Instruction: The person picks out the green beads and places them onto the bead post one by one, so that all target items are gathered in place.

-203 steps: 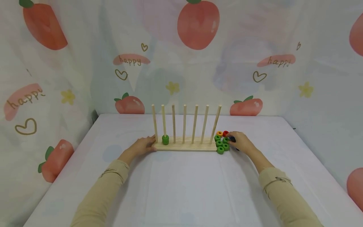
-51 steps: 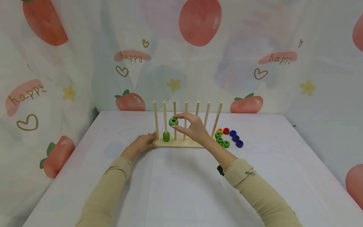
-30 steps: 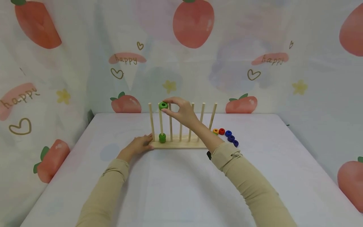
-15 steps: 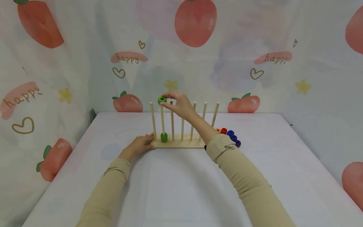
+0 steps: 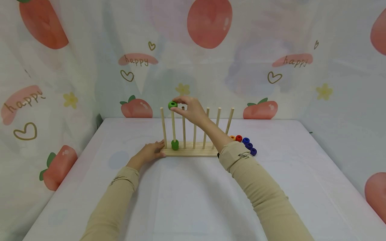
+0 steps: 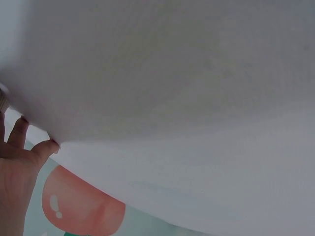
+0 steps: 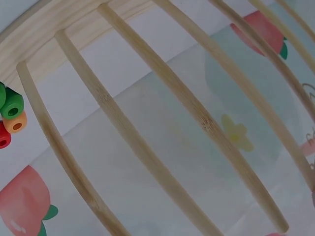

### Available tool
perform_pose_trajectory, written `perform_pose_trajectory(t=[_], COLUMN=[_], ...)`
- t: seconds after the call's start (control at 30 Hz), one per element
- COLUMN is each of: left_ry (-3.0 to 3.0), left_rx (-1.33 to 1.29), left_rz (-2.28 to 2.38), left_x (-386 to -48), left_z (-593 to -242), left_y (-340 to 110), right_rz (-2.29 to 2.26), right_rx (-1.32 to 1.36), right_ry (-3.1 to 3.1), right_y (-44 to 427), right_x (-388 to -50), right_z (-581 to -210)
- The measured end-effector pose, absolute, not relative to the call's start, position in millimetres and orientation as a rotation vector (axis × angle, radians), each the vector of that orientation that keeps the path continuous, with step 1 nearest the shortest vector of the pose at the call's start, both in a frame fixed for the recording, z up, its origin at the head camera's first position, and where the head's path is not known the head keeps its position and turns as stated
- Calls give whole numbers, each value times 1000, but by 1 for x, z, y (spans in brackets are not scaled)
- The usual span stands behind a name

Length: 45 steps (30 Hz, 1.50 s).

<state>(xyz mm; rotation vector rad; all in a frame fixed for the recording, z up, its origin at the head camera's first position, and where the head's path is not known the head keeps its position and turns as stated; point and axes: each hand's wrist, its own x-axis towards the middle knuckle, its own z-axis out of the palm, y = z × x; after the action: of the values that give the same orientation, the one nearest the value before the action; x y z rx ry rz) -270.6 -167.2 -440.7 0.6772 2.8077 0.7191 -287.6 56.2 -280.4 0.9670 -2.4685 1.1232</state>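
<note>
Since the earliest frame, the right hand (image 5: 193, 110) moves from the loose beads to the pegboard's second peg from the left (image 5: 173, 125), pinching a green bead (image 5: 171, 105) at its top. Lower green beads (image 5: 175, 145) sit around that peg. The left hand (image 5: 148, 152) holds the left end of the wooden base (image 5: 193, 153). Orange (image 5: 232, 137), red (image 5: 239, 138), blue (image 5: 246, 140) and purple beads (image 5: 253, 152) lie on the desk (image 5: 181, 194) beyond the right sleeve (image 5: 256, 187).
</note>
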Motion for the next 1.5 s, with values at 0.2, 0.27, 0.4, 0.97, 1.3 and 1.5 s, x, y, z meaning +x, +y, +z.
perform_pose_trajectory(t=[0.2, 0.27, 0.4, 0.97, 1.3, 1.5], left_ry=[2810, 2810, 2812, 2816, 2818, 2820], left_rx=[685, 692, 696, 696, 695, 697], left_rz=[705, 703, 699, 712, 701, 697], left_x=[-272, -273, -272, -271, -270, -270], left_z=[-441, -442, -443, -443, -441, -441], left_y=[-167, -167, -168, -168, -168, -168], right_rz=[1113, 1122, 1147, 1220, 1238, 1278], right_rx=[952, 942, 931, 954, 960, 913], right_ry=[-2503, -2511, -2520, -2491, -2468, -2461], right_y=[55, 55, 56, 58, 57, 58], right_x=[-287, -287, -288, -291, -290, -287], right_z=[-278, -278, -278, -280, -281, -282])
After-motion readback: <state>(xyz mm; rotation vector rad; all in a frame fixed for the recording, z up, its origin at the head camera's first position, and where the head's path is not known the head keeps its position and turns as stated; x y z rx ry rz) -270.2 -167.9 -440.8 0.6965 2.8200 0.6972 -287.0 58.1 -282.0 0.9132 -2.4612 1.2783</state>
